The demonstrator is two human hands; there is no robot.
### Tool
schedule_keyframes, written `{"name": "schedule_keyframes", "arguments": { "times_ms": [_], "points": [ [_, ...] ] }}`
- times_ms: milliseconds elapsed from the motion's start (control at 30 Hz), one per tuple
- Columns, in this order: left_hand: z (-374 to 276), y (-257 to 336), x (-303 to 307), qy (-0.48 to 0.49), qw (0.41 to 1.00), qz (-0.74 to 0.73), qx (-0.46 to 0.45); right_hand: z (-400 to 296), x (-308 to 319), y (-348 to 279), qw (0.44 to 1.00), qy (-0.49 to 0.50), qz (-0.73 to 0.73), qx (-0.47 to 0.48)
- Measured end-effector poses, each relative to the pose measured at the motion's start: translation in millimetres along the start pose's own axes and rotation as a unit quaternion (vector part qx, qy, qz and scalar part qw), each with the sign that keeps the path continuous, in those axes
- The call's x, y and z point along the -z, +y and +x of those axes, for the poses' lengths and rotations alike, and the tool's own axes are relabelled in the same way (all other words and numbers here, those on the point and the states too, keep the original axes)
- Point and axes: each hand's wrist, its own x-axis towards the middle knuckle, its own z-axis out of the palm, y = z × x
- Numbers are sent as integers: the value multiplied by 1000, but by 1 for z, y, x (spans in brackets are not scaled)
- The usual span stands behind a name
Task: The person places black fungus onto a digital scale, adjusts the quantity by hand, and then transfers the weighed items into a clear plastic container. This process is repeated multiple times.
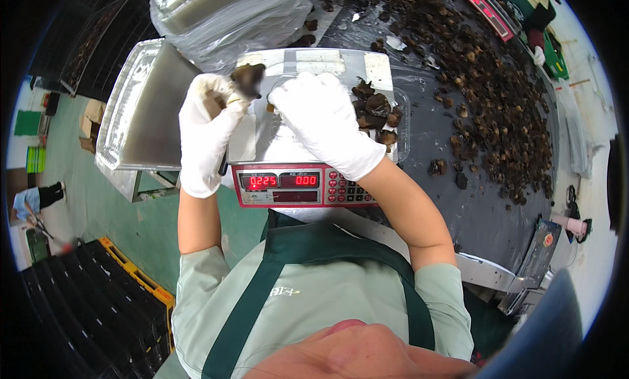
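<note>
My left hand (pixel 209 128), in a white glove, pinches a dark brown piece of fungus (pixel 249 79) between thumb and fingers over the left part of the scale. A clear plastic tray (pixel 404 125) rests on the platform of an electronic scale (pixel 260 150) with a red front panel. Several dark fungus pieces (pixel 377 106) lie in the tray's right part. Above the tray's middle is my right hand (pixel 319 121), also gloved, with fingers curled downward. A small brown bit shows at its fingertips; whether they grip it is hidden. The scale's display (pixel 280 181) glows with red digits.
Stacked clear trays (pixel 147 108) stand at the left, with more in a plastic bag (pixel 236 30) behind. A large heap of fungus (pixel 491 94) covers the dark table at the right. Another scale (pixel 486 10) and a co-worker's gloved hand (pixel 539 56) are at the far right.
</note>
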Motion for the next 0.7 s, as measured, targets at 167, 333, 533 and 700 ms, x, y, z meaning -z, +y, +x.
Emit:
{"name": "schedule_keyframes", "arguments": {
  "times_ms": [167,333,533,700],
  "points": [
    [-19,16,-20,55,991,-39,-117,-25,45,-7,842,95,440,-297],
    [-29,49,-51,-239,878,268,-315,-68,82,-31,460,19,793,-399],
    [-41,48,-75,-417,829,236,-289,-142,96,-52,459,28,748,-479],
    [16,1,-61,-205,724,610,-247,-189,92,-57,440,91,751,-485]
  ]
}}
